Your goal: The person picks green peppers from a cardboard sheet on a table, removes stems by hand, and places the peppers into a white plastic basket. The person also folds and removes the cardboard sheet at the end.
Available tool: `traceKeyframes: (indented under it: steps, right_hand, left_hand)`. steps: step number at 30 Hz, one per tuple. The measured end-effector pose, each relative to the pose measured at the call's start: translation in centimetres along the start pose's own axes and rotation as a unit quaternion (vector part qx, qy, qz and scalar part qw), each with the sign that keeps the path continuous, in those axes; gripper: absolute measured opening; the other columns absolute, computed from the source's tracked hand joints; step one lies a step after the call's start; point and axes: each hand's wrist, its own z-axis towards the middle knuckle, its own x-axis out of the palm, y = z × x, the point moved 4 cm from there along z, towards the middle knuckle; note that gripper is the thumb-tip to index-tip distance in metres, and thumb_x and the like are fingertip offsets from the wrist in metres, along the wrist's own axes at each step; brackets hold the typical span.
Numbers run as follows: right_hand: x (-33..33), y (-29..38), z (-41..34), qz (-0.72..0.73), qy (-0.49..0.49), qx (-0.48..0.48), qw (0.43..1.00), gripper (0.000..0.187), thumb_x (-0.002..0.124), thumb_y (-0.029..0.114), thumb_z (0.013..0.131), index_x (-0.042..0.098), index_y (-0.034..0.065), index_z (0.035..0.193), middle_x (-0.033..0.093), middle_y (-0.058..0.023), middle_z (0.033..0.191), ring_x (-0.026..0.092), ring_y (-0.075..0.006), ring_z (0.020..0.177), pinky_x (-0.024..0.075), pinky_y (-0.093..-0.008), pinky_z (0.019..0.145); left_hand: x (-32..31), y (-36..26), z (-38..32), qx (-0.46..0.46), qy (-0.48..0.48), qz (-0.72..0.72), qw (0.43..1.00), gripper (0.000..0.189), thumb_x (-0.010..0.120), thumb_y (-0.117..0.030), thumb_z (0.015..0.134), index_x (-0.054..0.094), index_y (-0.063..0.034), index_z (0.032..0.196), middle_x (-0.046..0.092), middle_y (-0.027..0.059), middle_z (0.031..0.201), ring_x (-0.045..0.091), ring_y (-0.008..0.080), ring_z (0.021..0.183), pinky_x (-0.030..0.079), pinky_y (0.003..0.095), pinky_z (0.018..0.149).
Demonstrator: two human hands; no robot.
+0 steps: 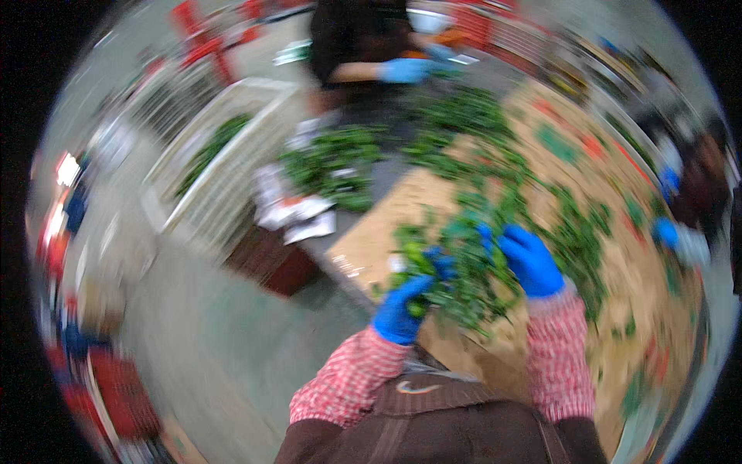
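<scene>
Both my hands wear blue gloves, with red-and-white checked sleeve covers above them. My left hand (406, 307) is closed around a bunch of leafy green stems (464, 278) at its left side, where lighter green parts show. At the bunch's right side is my right hand (530, 261), its fingers bent against the leaves; blur hides whether it grips them. The bunch is over a table covered in brown cardboard (377, 232). More loose greens (574, 249) lie just right of my right hand, and others (464, 116) farther back.
A pile of greens (336, 162) lies beside white papers (310, 217) at the table's left edge. A white plastic crate (226, 180) holding greens stands left, near a dark red box (278, 267). Across the table is a person in light-blue gloves (406, 71); more people work at right.
</scene>
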Motion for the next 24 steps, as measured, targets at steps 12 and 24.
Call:
traceKeyframes:
  steps: [12, 24]
  right_hand:
    - [13.7, -8.4, -4.5, -0.177, 0.369, 0.039, 0.912, 0.027, 0.056, 0.006, 0.073, 0.053, -0.0050, 0.097, 0.057, -0.0098, 0.088, 0.052, -0.0146, 0.078, 0.0419, -0.0255, 0.070]
    - [18.2, -10.0, -9.0, -0.142, 0.497, 0.072, 0.853, 0.018, 0.048, 0.011, 0.080, 0.055, -0.0017, 0.091, 0.055, -0.0021, 0.075, 0.047, -0.0075, 0.065, 0.0387, -0.0212, 0.056]
  left_hand:
    - [-3.7, -0.1, -12.5, 0.213, -0.238, 0.000, 0.948, 0.039, 0.052, 0.001, 0.072, 0.044, -0.0059, 0.110, 0.054, 0.0044, 0.096, 0.052, 0.0138, 0.088, 0.043, 0.0256, 0.076]
    - [-4.5, -2.0, -19.8, 0.319, -0.298, 0.019, 0.899, 0.043, 0.055, 0.004, 0.069, 0.046, -0.0085, 0.109, 0.055, 0.0026, 0.092, 0.051, 0.0122, 0.084, 0.042, 0.0256, 0.075]
